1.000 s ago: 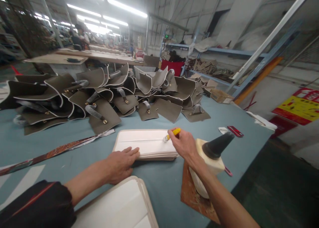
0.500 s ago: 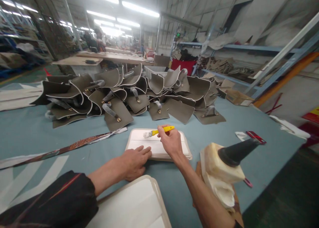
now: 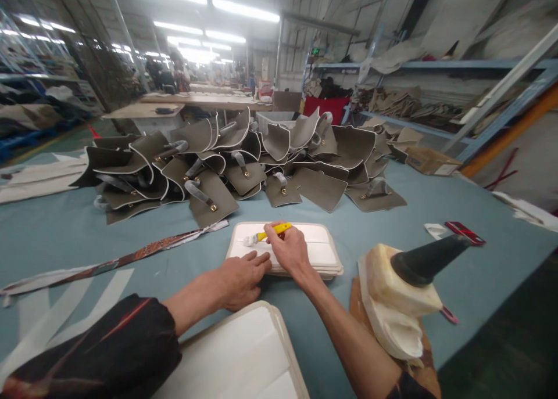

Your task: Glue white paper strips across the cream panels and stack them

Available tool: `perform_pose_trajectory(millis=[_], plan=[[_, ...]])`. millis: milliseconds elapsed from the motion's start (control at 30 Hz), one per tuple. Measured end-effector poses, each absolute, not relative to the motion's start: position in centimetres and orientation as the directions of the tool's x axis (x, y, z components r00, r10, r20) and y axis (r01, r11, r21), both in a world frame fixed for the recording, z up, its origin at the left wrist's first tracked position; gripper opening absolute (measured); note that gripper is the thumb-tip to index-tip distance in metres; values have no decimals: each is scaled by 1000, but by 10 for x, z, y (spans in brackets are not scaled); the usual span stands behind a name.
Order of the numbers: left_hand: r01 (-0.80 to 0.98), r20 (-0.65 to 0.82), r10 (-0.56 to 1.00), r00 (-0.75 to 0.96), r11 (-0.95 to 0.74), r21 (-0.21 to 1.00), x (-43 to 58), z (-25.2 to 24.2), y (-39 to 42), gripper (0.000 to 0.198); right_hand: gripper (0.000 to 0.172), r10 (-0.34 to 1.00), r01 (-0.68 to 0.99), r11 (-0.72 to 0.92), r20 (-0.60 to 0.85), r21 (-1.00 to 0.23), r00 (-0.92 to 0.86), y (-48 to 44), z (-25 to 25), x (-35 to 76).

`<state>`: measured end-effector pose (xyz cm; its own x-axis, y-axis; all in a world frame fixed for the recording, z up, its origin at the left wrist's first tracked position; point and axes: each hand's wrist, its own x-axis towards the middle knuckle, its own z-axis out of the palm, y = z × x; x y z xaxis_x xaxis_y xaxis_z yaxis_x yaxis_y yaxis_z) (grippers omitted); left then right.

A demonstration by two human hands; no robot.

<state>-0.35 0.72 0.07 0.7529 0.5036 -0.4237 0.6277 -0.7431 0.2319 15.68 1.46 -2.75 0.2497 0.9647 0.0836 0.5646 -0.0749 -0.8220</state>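
Note:
My right hand [image 3: 291, 252] is closed round a small yellow-handled brush [image 3: 267, 235], whose bristles rest near the left end of a stack of white flat panels [image 3: 320, 251] on the blue-grey table. My left hand [image 3: 240, 279] lies flat with fingers stretched, pressing the near left edge of that stack. A glue-crusted container with a black cone spout [image 3: 403, 294] stands on a brown board at my right forearm.
A heap of grey-brown bag flaps with straps [image 3: 244, 158] fills the table behind. A patterned strip [image 3: 113, 261] lies at left, another white panel stack [image 3: 244, 358] sits near me, a red object [image 3: 464, 232] lies far right. Shelves and work tables stand beyond.
My right hand has carried the brush leftward across the white panel, from its right end to its left part. The left hand stayed on the near edge.

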Motion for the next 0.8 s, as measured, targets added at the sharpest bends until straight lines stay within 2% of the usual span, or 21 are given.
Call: perform_pose_trajectory(millis=[200, 433, 633, 800], plan=[[666, -486, 512, 708, -714, 218, -2, 5, 6, 72, 37, 940, 631, -123, 114, -766, 321, -11, -20, 218], [645, -454, 506, 733, -729, 228, -8, -1, 12, 69, 46, 873, 639, -226, 138, -735, 467, -41, -23, 291], [602, -365, 502, 785, -756, 257, -16, -8, 20, 62, 42, 802, 674, -319, 188, -666, 566, -47, -23, 312], [601, -252, 550, 796, -769, 218, -9, -6, 20, 50, 40, 753, 668, -379, 206, -640, 625, -48, -17, 313]])
